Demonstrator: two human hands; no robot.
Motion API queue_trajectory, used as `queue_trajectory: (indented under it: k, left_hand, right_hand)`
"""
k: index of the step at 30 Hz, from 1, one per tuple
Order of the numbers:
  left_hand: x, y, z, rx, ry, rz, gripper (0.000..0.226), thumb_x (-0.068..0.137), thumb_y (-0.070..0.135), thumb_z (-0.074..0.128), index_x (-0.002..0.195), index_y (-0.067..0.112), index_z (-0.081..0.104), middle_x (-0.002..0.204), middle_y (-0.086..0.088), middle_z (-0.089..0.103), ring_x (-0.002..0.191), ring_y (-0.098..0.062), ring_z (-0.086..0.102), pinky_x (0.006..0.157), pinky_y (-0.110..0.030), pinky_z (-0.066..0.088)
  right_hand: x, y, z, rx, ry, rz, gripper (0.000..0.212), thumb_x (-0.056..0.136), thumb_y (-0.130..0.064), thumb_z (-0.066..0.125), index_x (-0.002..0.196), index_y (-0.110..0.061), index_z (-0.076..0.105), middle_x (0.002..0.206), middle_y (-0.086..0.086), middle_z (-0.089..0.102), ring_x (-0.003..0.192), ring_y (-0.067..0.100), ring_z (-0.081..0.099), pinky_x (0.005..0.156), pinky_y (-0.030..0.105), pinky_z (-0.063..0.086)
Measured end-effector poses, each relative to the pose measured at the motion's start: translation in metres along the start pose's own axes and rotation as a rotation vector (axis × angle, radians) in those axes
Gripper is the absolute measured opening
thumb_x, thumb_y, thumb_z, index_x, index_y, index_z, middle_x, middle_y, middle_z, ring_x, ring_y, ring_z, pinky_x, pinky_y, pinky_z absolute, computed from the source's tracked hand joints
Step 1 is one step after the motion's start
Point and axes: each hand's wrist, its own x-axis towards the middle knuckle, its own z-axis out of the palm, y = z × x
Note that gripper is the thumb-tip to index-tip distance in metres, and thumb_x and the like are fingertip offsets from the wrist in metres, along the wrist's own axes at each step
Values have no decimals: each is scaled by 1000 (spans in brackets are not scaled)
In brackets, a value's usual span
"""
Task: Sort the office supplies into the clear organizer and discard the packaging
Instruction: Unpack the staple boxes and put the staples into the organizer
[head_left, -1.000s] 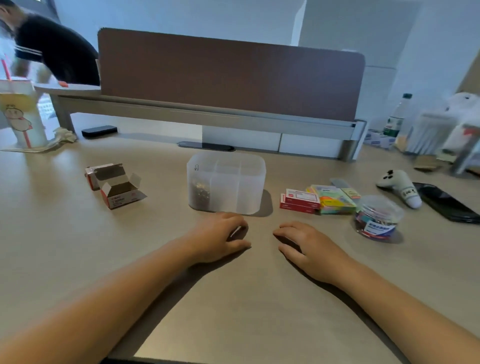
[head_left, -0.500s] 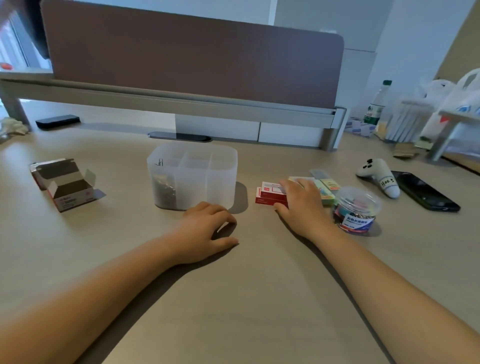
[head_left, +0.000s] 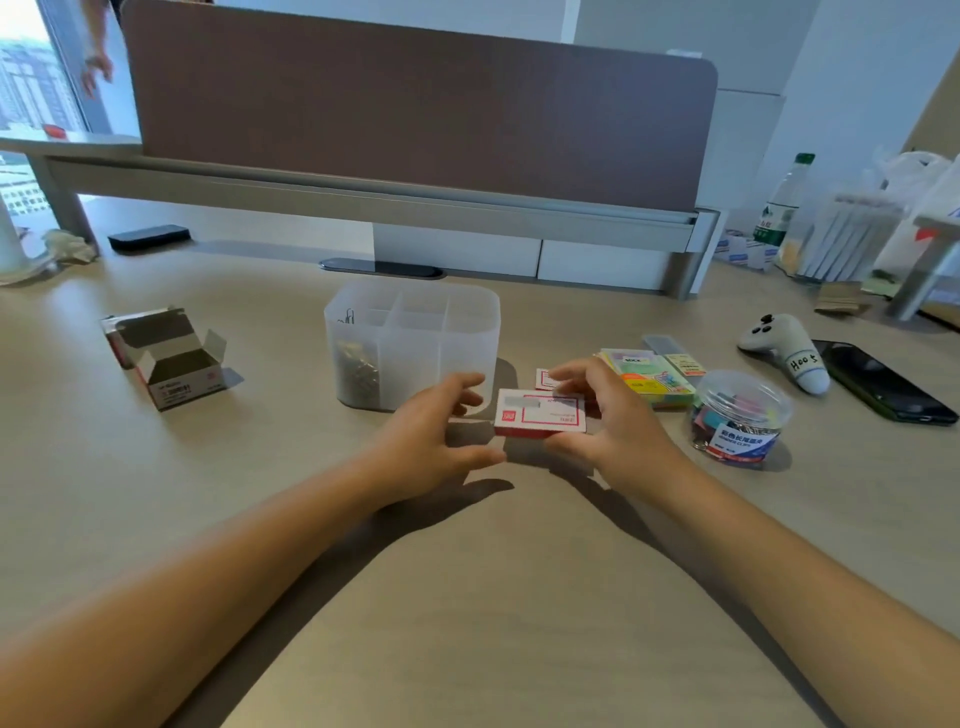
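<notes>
My right hand (head_left: 610, 421) holds a small red-and-white box (head_left: 537, 414) just above the desk, thumb below and fingers on top. My left hand (head_left: 434, 439) is open beside the box's left end, fingers spread toward it without touching it. Behind them stands the clear organizer (head_left: 415, 345), with paper clips in its left compartment. A second red-and-white box (head_left: 544, 378) lies behind the held one. Coloured sticky notes (head_left: 649, 376) and a clear tub of binder clips (head_left: 740, 418) sit to the right. Two opened cardboard boxes (head_left: 169, 358) lie to the left.
A white game controller (head_left: 787, 351) and a black phone (head_left: 883, 382) lie at the right. A brown desk divider (head_left: 415, 104) closes the back. A bottle (head_left: 782, 202) and bags stand far right; another person's hand (head_left: 96, 67) shows at top left.
My right hand picked up one red-and-white box from the pile and brought it toward the middle. My left hand lifted off the desk and opened toward the box.
</notes>
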Motion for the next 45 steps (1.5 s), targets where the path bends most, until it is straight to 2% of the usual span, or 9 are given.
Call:
queue_trajectory:
  k: [6,9,13,22,33,37,40,42,45]
  left_hand:
    - [-10,-7,-12,-79,27,57,42,78,24,65,117,18,50,116,-1,59,98,-9,51,75,-15,48]
    - [-16,-16,-21,-149,77,72,37,76,22,67,110,17,54,110,1,61,97,-10,55,76,-16,52]
    - [-24,-26,-34,-249,127,79,28,78,19,62,103,24,50,97,15,56,99,-10,55,77,-11,50]
    - [-25,-41,-38,-382,128,-17,37,77,16,64,105,30,45,95,21,50,102,-11,52,72,-10,51]
    - [-28,-39,-41,-388,115,-28,37,78,12,64,103,30,44,92,22,49,101,-9,50,67,-9,49]
    - [-29,-39,-43,-390,104,-29,40,77,10,64,111,25,48,93,19,51,103,-10,50,71,-15,50]
    - [-29,-40,-45,-326,96,-15,51,74,10,66,123,16,50,105,10,54,103,-9,51,79,-19,51]
    - [-29,-41,-43,-273,62,8,56,72,12,68,124,16,49,106,8,55,102,-7,52,77,-16,51]
    - [-28,-42,-43,-252,18,-3,57,72,14,69,125,18,49,105,11,53,102,-7,52,72,-14,52]
  right_hand:
    - [-10,-23,20,107,-2,-80,47,71,-17,72,101,-27,38,103,-10,46,95,5,47,67,-1,43]
    - [-6,-27,28,118,58,-95,46,72,-19,73,100,-25,37,102,-9,47,93,3,48,69,-3,41]
    - [5,-35,39,302,81,-51,40,71,-20,72,83,-30,36,89,-18,50,79,-4,51,65,-2,44]
    - [13,-38,62,452,143,-62,30,73,-17,69,77,-28,41,87,-19,53,79,-1,56,68,7,51]
    - [8,-40,62,534,152,-96,28,73,-8,67,75,-30,50,84,-21,56,77,-6,57,65,4,49]
    - [11,-34,59,533,105,-32,37,73,-10,69,85,-31,41,90,-17,54,82,-1,56,67,4,49]
    - [12,-34,57,334,-21,-66,48,73,-18,70,105,-31,38,95,-22,47,85,-4,50,68,1,45]
    - [13,-35,58,187,-90,-138,49,74,-23,70,116,-23,45,103,-14,52,85,-6,47,68,-1,44]
    - [14,-35,59,113,-99,-184,49,74,-25,69,119,-15,51,114,1,58,85,-5,46,66,0,44]
